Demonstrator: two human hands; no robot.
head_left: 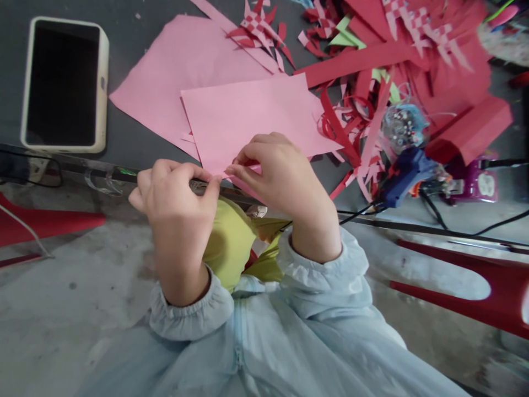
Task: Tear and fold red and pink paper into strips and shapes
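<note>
1. Hands: left hand [177,193] and right hand [279,171] both pinching paper, right of the phone [61,82] and nearer the wearer, fingertips almost meeting.
2. Table [128,33]: dark, under the phone, my landmark.
3. Red paper pile [458,82]: well right of the phone.
4. Lower pink sheet [177,60]: just right of the phone, on the table.
5. Upper pink sheet [248,105]: the working piece. Right of the phone, overlapping the lower sheet, near edge at the fingers by the table edge.
6. Step, my read: working that near edge. Fold or tear, I can't tell. I'd keep the pinches close, move in small even bites, keep the rest flat. Little backing out there, so a stray crease is the risk; I'd press any fold on the table.
7. Left grip: thumb and index closed to a narrow pinch on the edge, other fingers curled.
8. Right grip: narrow too, thumb and index on the same edge. Exact contact hidden.
</note>
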